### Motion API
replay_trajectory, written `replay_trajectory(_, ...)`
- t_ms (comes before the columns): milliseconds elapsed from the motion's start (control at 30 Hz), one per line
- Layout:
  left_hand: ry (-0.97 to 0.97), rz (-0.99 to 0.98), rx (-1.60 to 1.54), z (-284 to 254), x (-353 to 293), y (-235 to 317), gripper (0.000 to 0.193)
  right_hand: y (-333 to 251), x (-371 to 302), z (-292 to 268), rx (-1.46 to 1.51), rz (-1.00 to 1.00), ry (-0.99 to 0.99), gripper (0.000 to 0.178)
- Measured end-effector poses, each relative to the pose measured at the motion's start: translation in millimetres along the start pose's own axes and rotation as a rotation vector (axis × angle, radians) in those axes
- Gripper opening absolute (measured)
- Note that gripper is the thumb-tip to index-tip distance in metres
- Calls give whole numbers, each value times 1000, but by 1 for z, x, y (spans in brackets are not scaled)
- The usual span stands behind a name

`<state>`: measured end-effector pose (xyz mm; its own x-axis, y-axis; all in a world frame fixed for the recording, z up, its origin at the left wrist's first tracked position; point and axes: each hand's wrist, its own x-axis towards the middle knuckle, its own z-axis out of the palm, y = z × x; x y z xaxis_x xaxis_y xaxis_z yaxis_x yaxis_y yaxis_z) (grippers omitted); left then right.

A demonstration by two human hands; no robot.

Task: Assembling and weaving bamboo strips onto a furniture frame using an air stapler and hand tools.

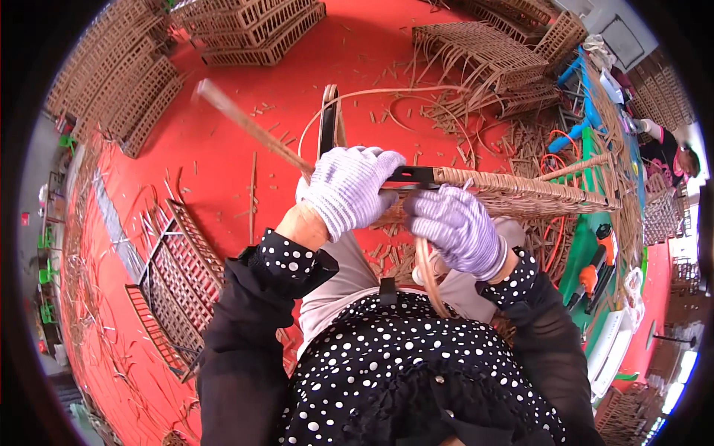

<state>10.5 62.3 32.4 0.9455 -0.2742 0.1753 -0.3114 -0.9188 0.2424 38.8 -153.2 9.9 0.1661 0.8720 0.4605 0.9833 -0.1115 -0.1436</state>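
Both my hands wear white-and-lilac striped knit gloves. My left hand [348, 189] is closed around the corner of a woven rattan frame, by its bare black bar [412, 175]. A tan rattan strip [253, 130] sticks out up and left from behind that hand; whether the fingers grip it is hidden. My right hand [462, 229], fingers curled, pinches a flat rattan strand [428, 279] just under the bar. The strand's loose end hangs toward my lap. Right of the bare part, the rail is tightly wrapped in rattan [520, 183], with woven wicker [498, 202] below it.
Rattan offcuts [461, 130] litter the red floor [357, 56]. A woven panel [175, 271] lies at left; stacked wicker pieces [249, 30] stand behind. An orange-and-black power tool [595, 271] rests on a green surface at right. Another person [673, 156] is at far right.
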Motion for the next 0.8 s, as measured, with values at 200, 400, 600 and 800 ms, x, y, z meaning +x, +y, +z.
replay_trajectory(200,-189,-25,-27,-9,0,20,33,-17,9,-2,951,376,429,15)
replay_trajectory(400,-51,25,-66,9,3,22,40,-23,35,-15,1654,720,703,28)
replay_trajectory(600,33,62,-36,17,-1,18,47,-40,46,-35,1602,1004,804,28)
replay_trajectory(800,178,81,-13,25,-5,21,53,-57,54,-58,1523,1046,803,29)
